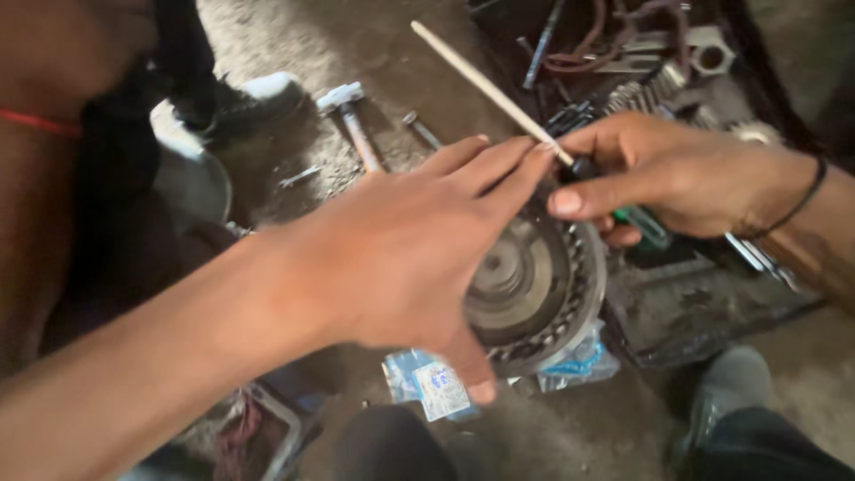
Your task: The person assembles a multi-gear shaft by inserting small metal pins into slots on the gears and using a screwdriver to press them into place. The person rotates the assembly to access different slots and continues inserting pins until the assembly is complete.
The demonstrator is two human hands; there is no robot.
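Observation:
My left hand (405,254) reaches in from the lower left and rests over a round metal part (543,285) with a ring of teeth and a hub in the middle; thumb and fingers grip its rim. My right hand (677,174) comes from the right and holds a screwdriver with a green handle (643,224) and a long pale shaft (481,85) that points up and to the left. The shaft passes just beside the fingertips of my left hand. The round part sits above a dirty floor.
A hammer (352,116) lies on the floor beyond my left hand. A dark tray (695,303) with tools and metal parts (659,62) stands at the right. Clear plastic packets (445,387) lie under the round part. Another person's shoe (258,98) is at upper left.

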